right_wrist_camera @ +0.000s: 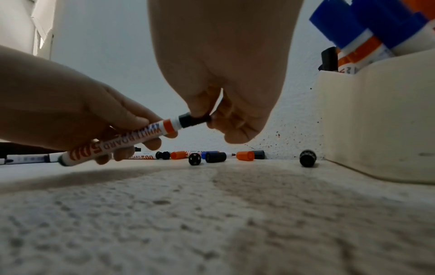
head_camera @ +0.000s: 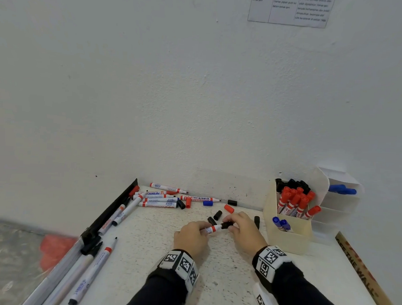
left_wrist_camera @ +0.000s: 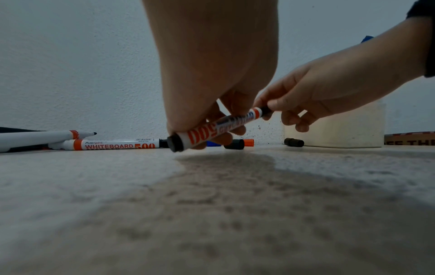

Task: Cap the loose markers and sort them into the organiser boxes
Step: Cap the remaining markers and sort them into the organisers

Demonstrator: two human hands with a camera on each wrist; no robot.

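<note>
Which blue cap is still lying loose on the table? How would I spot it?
Start at the cream organiser box on the right, then look left along the wall to the pile of markers. The blue cap lies at that pile's right end, the only blue piece among the red and black loose caps.

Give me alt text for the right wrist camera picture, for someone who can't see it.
Two hands join a black cap to a white marker just above a speckled table: left hand grips the barrel, right hand pinches the cap. Loose caps lie behind; a cream organiser box of blue-capped markers stands right.
</note>
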